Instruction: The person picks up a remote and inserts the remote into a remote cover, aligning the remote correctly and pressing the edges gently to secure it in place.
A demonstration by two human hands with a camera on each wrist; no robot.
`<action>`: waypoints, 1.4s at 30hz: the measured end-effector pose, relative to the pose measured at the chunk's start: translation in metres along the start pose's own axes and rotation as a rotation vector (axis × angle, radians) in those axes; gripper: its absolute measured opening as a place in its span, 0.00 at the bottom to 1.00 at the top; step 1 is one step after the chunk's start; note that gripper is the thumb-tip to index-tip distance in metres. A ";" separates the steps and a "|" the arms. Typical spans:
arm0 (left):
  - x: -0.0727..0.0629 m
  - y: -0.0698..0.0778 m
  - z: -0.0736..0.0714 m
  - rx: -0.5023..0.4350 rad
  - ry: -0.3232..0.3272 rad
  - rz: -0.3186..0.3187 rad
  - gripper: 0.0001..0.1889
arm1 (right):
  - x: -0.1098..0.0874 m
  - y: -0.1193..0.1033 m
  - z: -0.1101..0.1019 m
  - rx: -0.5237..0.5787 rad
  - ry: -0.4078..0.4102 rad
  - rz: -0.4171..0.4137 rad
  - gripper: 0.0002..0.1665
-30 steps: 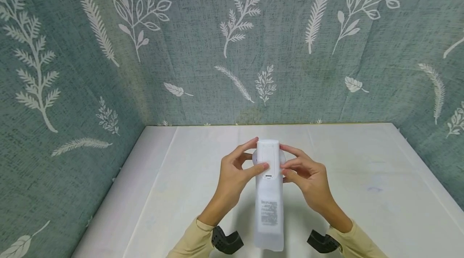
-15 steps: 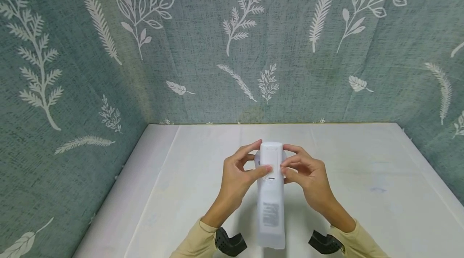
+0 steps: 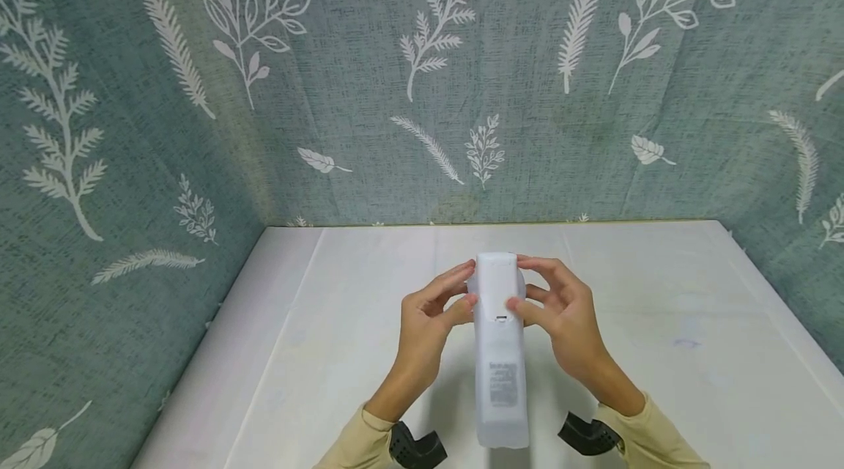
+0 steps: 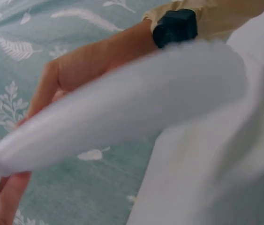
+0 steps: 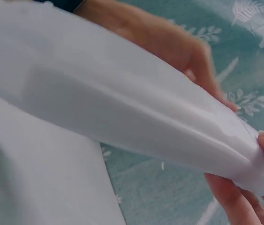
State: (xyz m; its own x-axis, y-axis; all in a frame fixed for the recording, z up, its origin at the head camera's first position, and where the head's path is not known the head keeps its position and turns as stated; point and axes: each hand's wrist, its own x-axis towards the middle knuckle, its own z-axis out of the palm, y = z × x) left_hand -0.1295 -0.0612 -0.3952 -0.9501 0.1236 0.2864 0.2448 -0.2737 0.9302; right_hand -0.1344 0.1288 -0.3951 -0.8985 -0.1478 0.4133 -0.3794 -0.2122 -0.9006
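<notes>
A white remote control (image 3: 496, 286) is held above the table with its back face up. Its battery cover latch shows near the middle, and a block of small print is blurred lower down. A frosted plastic sleeve (image 3: 502, 431) covers the near part and hangs past its end. My left hand (image 3: 420, 326) pinches the far part from the left, thumb tip by the edge. From the right, my right hand (image 3: 572, 319) grips it, thumb tip on the back face. Both wrist views show the sleeve (image 4: 122, 103) blurred and stretched lengthwise; some fingertips are hidden behind it.
The white table (image 3: 659, 352) lies under the hands. A green fabric with white leaf prints (image 3: 369, 73) stands behind and along the sides. Black wrist cameras (image 3: 417, 447) sit at both cuffs.
My left thumb has slid off the back face to the left edge of the remote control. The right thumb has moved onto its back. The remote control has shifted slightly right.
</notes>
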 end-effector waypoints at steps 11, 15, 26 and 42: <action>0.001 -0.003 -0.004 -0.055 0.033 0.017 0.08 | -0.001 0.001 0.001 0.030 -0.046 0.008 0.31; 0.001 -0.002 -0.006 -0.058 0.030 0.008 0.07 | -0.002 0.002 0.002 -0.003 -0.071 -0.030 0.31; 0.006 0.002 -0.003 0.043 0.050 -0.042 0.06 | -0.007 0.007 0.007 -0.043 -0.044 -0.002 0.32; 0.004 -0.006 -0.003 0.132 0.101 -0.070 0.10 | -0.003 0.004 -0.005 -0.041 -0.113 0.005 0.32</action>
State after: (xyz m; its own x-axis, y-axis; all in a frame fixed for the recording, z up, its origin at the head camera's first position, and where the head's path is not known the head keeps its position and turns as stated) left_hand -0.1354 -0.0614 -0.4005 -0.9787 0.0392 0.2017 0.1945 -0.1392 0.9710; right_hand -0.1346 0.1332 -0.4003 -0.8706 -0.2568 0.4196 -0.3860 -0.1723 -0.9063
